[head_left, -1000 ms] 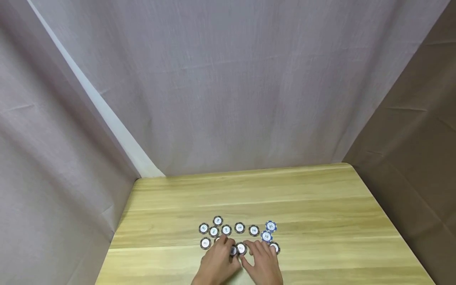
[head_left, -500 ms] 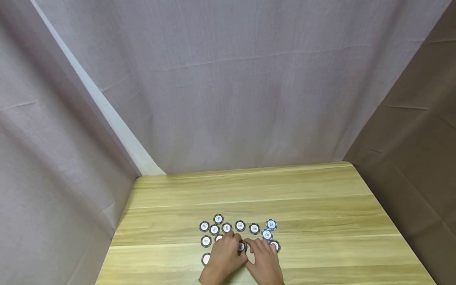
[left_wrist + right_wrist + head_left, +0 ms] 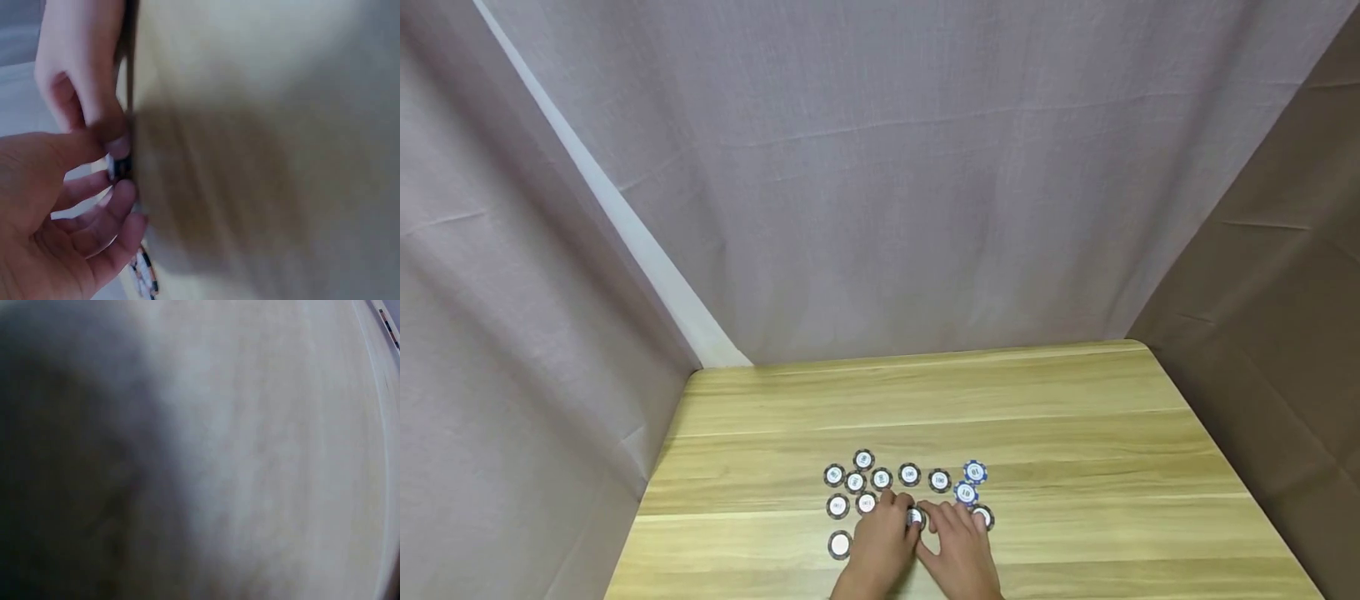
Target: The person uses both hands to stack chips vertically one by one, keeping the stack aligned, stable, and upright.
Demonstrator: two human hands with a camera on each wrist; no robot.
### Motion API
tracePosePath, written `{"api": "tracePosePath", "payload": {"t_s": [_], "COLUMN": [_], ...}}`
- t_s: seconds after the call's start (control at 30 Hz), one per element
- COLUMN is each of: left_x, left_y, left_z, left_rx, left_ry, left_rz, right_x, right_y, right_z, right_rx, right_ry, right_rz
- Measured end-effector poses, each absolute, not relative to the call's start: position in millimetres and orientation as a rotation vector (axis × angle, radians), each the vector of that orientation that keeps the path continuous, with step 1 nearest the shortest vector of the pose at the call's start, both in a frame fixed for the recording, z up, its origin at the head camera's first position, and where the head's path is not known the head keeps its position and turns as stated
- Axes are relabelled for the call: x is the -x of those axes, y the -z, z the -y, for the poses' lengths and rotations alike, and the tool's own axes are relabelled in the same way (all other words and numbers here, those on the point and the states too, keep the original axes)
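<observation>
1. Fingers of my left hand (image 3: 883,533) pinch a black-edged chip (image 3: 916,517) low at the table (image 3: 1075,450); the left wrist view shows its rim, the head view its face.
2. My right hand (image 3: 958,546) is just beside it; whether those fingers grip, I can't tell.
3. Only the head view shows blue chips (image 3: 975,472).
4. Right wrist view: mostly blur.
</observation>
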State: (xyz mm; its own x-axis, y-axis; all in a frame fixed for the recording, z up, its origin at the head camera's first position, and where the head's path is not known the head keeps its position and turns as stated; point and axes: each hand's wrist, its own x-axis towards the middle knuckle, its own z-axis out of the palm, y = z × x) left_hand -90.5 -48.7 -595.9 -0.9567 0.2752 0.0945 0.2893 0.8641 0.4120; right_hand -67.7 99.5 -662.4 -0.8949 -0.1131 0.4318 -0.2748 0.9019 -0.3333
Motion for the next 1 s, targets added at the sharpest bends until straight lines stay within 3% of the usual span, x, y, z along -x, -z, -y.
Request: {"api": "tracePosePath", "payload": {"t_s": [0.43,0.77,1.0], "left_x": [64.6,51.1,44.6], "left_y": [607.6,600.0,596.1], "left_z": [50.4,86.3,114.2], "left_rx": [0.462,0.603,0.272], "left_ry": [0.735,0.765,0.636], "left_rz": [2.894,3.018,2.932], "right_x": [68.5,66.9,68.1], "right_y": [664.6,662.2,662.3], "right_z": [-98.4,-96.3,-96.5], "right_rx": [-0.278,-0.279,-0.280], "right_ry": [-0.549,-0.589,-0.598], "right_rz": [2.660,2.619,2.606]}}
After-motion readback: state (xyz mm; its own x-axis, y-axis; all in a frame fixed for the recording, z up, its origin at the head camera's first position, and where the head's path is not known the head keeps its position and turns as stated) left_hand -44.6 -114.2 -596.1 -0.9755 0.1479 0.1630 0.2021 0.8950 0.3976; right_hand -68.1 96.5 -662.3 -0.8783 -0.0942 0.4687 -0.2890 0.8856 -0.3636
